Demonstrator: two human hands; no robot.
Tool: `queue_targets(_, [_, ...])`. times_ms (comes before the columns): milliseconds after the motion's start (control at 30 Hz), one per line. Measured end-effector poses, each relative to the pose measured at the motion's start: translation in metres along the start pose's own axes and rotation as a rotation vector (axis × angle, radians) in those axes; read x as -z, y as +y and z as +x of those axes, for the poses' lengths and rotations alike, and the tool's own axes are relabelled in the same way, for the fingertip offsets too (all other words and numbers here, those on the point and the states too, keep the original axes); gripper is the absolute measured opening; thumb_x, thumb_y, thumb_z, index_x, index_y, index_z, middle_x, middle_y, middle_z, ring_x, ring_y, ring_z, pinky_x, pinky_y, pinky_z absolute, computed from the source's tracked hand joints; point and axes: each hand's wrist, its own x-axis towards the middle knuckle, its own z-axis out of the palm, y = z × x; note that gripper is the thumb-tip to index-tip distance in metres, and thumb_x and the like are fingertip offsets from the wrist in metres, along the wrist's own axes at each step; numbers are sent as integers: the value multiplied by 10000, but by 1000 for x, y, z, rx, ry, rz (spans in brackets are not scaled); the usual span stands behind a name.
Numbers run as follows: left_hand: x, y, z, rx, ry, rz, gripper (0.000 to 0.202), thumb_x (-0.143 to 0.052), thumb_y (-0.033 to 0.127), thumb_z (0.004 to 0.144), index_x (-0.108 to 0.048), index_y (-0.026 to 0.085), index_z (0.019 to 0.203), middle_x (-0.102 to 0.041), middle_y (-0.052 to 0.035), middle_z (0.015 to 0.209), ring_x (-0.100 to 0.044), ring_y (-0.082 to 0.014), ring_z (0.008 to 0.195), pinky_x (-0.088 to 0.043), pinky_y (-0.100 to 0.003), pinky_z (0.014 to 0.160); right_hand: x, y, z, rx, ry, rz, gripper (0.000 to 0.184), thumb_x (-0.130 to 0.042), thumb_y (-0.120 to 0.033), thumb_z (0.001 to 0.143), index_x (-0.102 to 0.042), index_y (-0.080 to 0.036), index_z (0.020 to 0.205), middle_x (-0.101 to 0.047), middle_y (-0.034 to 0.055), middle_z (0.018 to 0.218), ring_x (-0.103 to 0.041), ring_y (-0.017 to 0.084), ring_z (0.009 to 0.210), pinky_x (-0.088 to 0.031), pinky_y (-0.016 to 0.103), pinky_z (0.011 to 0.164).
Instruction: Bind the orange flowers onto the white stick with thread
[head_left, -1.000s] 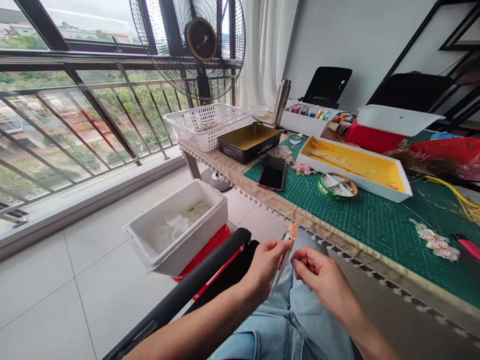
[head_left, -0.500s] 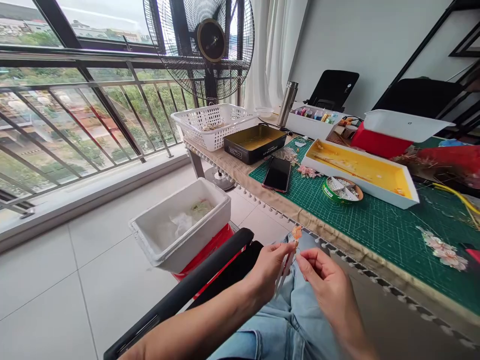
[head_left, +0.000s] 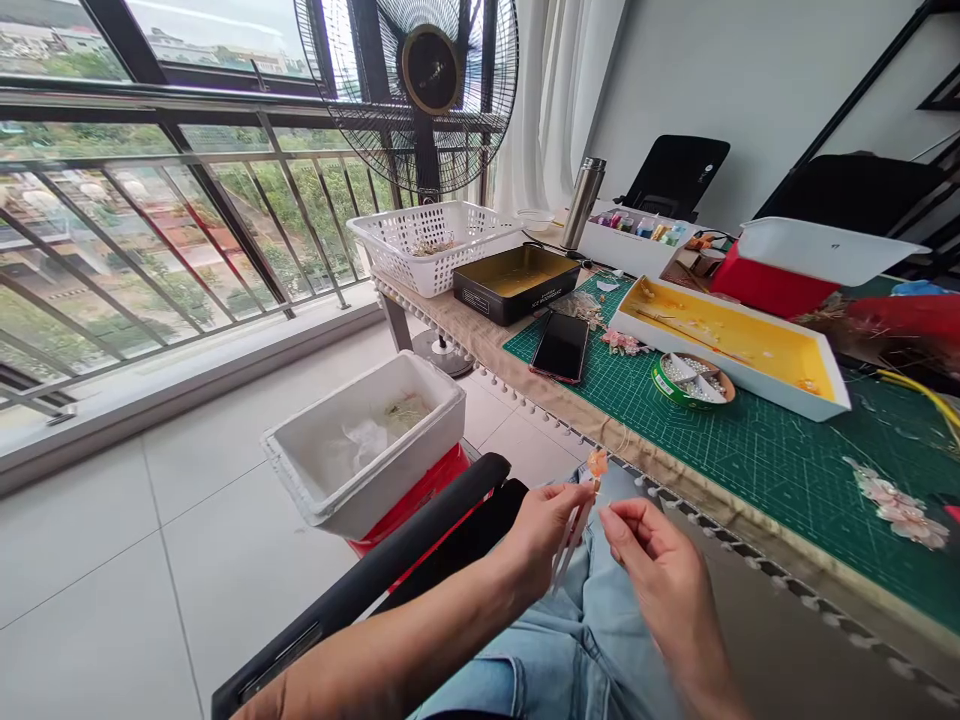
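Over my lap, my left hand (head_left: 546, 530) is closed, pinching a hairpin near its top. An orange flower (head_left: 598, 463) tops the hairpin, and its pale, translucent prongs (head_left: 564, 560) point down below my fingers. Just right of it, my right hand (head_left: 664, 570) is closed, with thumb and forefinger pressed together beside the stem. Whatever lies between those fingertips is too fine to make out, perhaps a thread or wire.
On the green cutting mat (head_left: 720, 450) are a phone (head_left: 561, 346), a divided dish of beads (head_left: 694, 382), a yellow-lined tray (head_left: 735, 330) and pink flower pieces (head_left: 896, 505). A white foam box (head_left: 367, 440) stands left of the black armrest (head_left: 375, 580).
My right hand has moved slightly right, away from the hairpin's stem. My left hand keeps its pinch on the hairpin. The whole view has shifted a little.
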Motion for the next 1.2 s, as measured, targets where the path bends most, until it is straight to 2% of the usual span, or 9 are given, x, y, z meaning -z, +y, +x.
queue_targets(267, [1,-4,2,-36,4,3,424,-727,519,552,-472,180,543,-374,52,518,-274,-70,490,-193,-258,512,-1,1,-1,-10,-7,-36,325,-609,-524,809,-602,-199,795,-602,0,693,-532,145,621,-427,242,563])
queue_targets(467, [1,-4,2,-45,19,2,430,-723,527,552,-471,179,549,-374,55,507,-281,-69,483,-196,-261,511,-1,4,-1,-7,-5,-79,330,-584,-538,828,-582,-209,802,-594,-7,696,-530,146,631,-427,247,575])
queue_targets(833, [2,-3,1,-69,8,-18,450,-728,532,578,-458,173,543,-371,60,493,-275,-61,481,-188,-258,512,-7,-6,-3,25,16,-152,318,-575,-522,821,-592,-207,783,-649,17,714,-569,159,615,-443,249,563])
queue_targets(1200, [0,0,-1,-94,-1,-59,479,-729,549,581,-426,180,541,-340,73,487,-256,-58,485,-168,-261,509,-13,1,-11,76,40,-217,299,-556,-504,834,-605,-214,783,-678,35,740,-617,182,638,-479,263,591])
